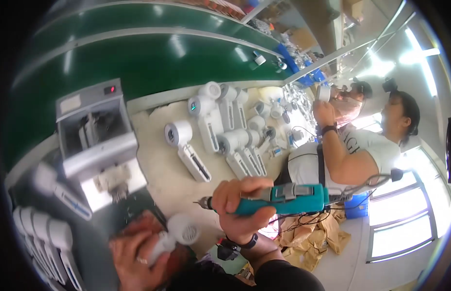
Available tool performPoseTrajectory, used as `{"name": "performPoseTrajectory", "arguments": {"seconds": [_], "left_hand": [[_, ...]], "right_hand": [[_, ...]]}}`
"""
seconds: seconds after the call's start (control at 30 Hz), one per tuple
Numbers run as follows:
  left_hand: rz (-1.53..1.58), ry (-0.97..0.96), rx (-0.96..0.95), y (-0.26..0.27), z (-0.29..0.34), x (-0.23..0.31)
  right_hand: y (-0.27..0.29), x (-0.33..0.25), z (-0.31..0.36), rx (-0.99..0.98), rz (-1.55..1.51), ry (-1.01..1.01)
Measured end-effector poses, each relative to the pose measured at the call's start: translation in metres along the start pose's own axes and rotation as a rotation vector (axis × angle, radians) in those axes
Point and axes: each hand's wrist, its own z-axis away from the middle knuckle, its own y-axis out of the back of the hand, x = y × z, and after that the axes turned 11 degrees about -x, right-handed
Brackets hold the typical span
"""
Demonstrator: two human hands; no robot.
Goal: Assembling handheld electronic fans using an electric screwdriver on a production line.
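Note:
My left hand (135, 254), low in the head view, is closed around a white handheld fan (184, 229). The round head of that fan sticks out past my fingers, and the hand is a little blurred. To its right, my right hand (240, 213) grips a teal electric screwdriver (303, 198). The screwdriver lies nearly level, its bit pointing left and apart from the fan. A cable runs off its right end. Ahead of my hands, several white fans (192, 162) lie on the bench.
A grey box-shaped machine (97, 160) with a small red display stands at left. More white fans (60, 235) line the lower left. Beyond the bench runs a green surface (138, 58). At right, a co-worker (361, 150) holds a white part. Brown paper (308, 242) lies below.

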Motion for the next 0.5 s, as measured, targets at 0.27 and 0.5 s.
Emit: {"name": "performPoseTrajectory", "arguments": {"seconds": [0.27, 0.5], "left_hand": [[0.077, -0.078, 0.019, -0.010, -0.010, -0.014], [0.088, -0.085, 0.018, -0.007, -0.015, -0.010]], "right_hand": [[0.032, 0.023, -0.009, -0.114, 0.100, 0.181], [0.037, 0.026, -0.005, -0.131, -0.048, 0.148]]}}
